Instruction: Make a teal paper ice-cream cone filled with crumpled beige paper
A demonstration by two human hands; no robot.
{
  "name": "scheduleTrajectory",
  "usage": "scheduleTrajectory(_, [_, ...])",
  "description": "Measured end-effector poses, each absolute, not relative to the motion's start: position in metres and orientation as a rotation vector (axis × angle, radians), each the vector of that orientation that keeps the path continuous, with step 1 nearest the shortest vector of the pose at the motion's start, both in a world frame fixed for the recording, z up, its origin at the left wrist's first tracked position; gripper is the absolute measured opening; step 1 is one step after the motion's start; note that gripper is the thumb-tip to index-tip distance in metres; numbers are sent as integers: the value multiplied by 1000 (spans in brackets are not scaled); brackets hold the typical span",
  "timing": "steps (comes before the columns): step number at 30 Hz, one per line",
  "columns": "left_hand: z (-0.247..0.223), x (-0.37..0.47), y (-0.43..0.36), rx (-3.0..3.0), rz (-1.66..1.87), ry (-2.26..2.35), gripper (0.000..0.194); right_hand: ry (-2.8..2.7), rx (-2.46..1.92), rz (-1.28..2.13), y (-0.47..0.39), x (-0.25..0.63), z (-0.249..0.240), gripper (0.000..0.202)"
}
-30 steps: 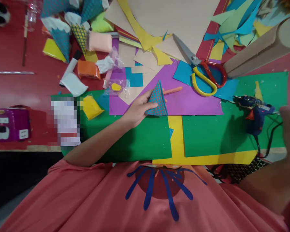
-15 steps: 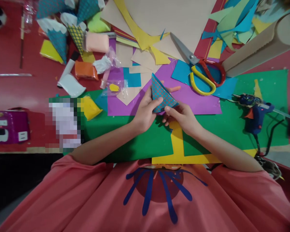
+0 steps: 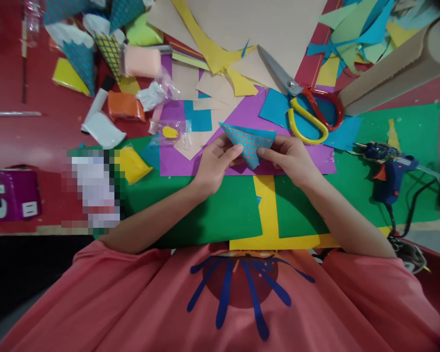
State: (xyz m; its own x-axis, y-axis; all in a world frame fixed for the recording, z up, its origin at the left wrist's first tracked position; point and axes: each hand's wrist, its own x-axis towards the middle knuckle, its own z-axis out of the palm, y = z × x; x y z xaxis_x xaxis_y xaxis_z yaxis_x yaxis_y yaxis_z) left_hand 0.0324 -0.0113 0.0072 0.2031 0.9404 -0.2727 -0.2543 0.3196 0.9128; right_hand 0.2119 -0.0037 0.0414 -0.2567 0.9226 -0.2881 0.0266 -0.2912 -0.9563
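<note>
We are gripping the blue patterned cone (image 3: 250,144) from both sides, the left hand (image 3: 214,164) and the right hand (image 3: 291,159) each pinching it between thumb and fingers. We are holding it point toward our body, above the purple sheet (image 3: 242,164). Scissors (image 3: 295,90) are lying beyond the right hand; a glue gun (image 3: 390,168) is resting on green sheet (image 3: 421,146) farther right.

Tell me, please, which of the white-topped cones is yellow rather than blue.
It is the cone with dark crisscross lines, directly left of the peach packet; the other white-topped cones are blue.
</note>
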Motion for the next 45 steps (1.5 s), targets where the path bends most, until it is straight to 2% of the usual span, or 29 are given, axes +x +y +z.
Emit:
scheduleTrajectory(7, [6,32,-11,859,1045,1095,36,-1242,-1227,1661,-2,212,36,30])
scheduleTrajectory(15, [4,32,-11,900,1016,1100,41,-1201,-1321,1524,-12,211,36,38])
scheduleTrajectory(20, [3,34,-14,900,1080,1042,48,-1183,-1297,1526,-13,212,34,29])
scheduleTrajectory(31, [2,30,-15,894,1052,1025,38,-1225,-1323,1473,-13,215,28,32])
scheduleTrajectory(36, [3,31,-16,897,1011,1008,43,-1209,-1337,1460,-14,214,31,31])
scheduleTrajectory(41, [6,27,-16,1011,1035,884,56,-1154,-1315,1424,-14,219,25,25])
scheduleTrajectory(45, [9,23,-13,974,966,824,42,-1144,-1217,1579,-12,224,26,26])
